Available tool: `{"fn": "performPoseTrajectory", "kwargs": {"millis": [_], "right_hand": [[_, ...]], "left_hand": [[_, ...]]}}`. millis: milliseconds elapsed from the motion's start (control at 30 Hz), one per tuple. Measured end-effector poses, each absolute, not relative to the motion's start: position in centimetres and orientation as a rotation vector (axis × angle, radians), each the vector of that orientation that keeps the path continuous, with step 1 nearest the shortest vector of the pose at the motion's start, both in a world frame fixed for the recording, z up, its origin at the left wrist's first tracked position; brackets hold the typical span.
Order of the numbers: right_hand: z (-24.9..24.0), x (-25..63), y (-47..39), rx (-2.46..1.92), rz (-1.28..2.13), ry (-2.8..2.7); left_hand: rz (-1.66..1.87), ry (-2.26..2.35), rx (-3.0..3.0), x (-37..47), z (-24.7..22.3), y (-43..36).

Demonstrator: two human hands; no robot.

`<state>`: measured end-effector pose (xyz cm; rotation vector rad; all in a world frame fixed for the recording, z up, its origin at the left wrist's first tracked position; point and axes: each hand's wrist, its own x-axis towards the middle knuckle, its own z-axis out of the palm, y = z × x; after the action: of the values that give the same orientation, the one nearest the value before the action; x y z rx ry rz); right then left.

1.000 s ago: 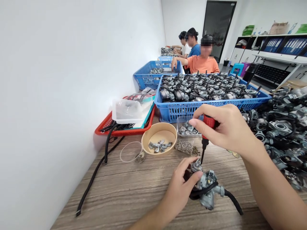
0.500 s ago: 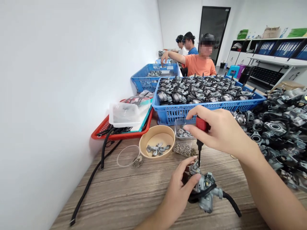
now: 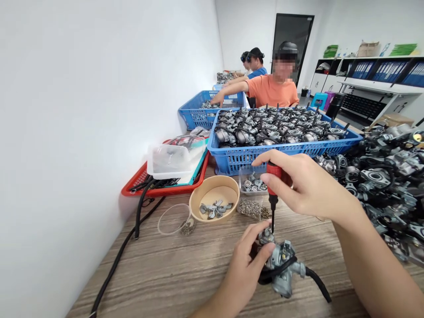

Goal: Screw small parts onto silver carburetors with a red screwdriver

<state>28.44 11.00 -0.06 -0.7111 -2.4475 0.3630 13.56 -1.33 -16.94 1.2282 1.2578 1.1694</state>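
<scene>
A grey metal carburetor with a black rubber hose lies on the wooden table. My left hand is closed around its left end, thumb on the near side and fingers on the far side. In my right hand is a screwdriver with a red and black handle, gripped from above. Its dark shaft points straight down, and the tip meets the upper left part of the carburetor; the exact contact spot is too small to make out.
Beyond my hands stand a beige bowl of metal plates, a bag of screws and a clear box of small parts. A blue crate holds many carburetors; more are heaped right. A red tray sits left. A co-worker reaches into another crate.
My right thumb and fingers have shifted on the screwdriver handle, showing more of its red part. The carburetor stays in my left hand. The co-worker's hand has lowered into the far crate.
</scene>
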Motion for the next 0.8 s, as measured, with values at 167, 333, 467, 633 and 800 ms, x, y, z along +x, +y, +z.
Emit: {"fn": "performPoseTrajectory", "kwargs": {"millis": [167,333,467,633,800], "right_hand": [[0.24,28.76,10.83,-0.661,0.367,-2.467],[0.08,28.61,10.91,-0.756,0.340,-2.496],[0.20,28.87,11.24,-0.708,0.425,-2.494],[0.67,29.38,11.25,-0.706,0.538,-2.471],[0.52,29.24,11.21,-0.910,0.461,-2.409]], "left_hand": [[1.132,1.311,1.169,13.51,-17.22,-1.41],[1.113,1.321,1.182,13.55,-17.12,-1.42],[1.129,1.332,1.168,13.61,-16.99,-1.36],[1.098,1.327,1.153,13.59,-17.03,-1.40],[1.072,1.358,1.139,13.63,-17.10,-1.52]]}}
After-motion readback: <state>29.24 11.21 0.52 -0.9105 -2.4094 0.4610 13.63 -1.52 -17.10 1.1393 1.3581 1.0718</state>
